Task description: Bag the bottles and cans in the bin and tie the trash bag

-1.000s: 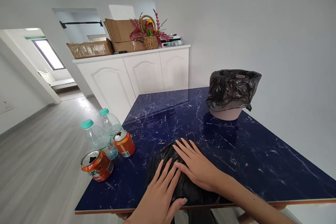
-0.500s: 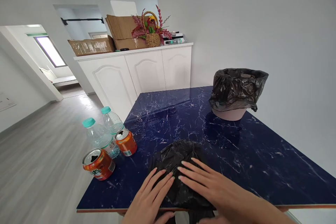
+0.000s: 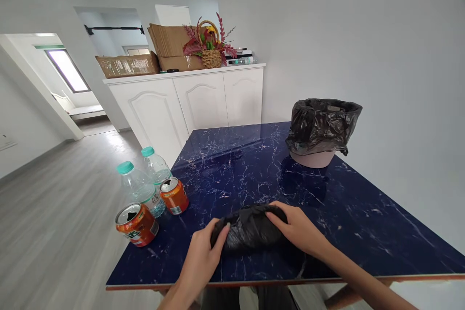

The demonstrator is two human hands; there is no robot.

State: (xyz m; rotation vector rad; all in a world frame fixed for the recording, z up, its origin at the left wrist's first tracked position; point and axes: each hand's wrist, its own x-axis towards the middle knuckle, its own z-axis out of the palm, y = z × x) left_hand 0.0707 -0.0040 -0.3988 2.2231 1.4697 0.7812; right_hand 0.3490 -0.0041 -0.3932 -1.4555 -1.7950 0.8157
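A black plastic bag (image 3: 250, 230), bunched into a thick roll, lies across the front of the dark blue marbled table (image 3: 225, 169). My left hand (image 3: 205, 252) is closed around its left end, thumb on top and fingers behind. At the right end my right hand (image 3: 294, 227) grips it the same way, with the thumb pressed on the near side. The fingertips of both hands are hidden behind the bag.
Two orange cans (image 3: 137, 224) and two clear bottles with teal caps (image 3: 138, 184) stand along the table's left edge. A bin lined with a black bag (image 3: 321, 128) is at the back right. Beyond is a white cabinet (image 3: 189, 101) bearing cardboard boxes and a flower basket (image 3: 211, 58).
Both hands lay spread flat on the bag near the table's front edge. They have moved apart to its ends and closed on it, and the bag is now a narrower roll, farther from the edge.
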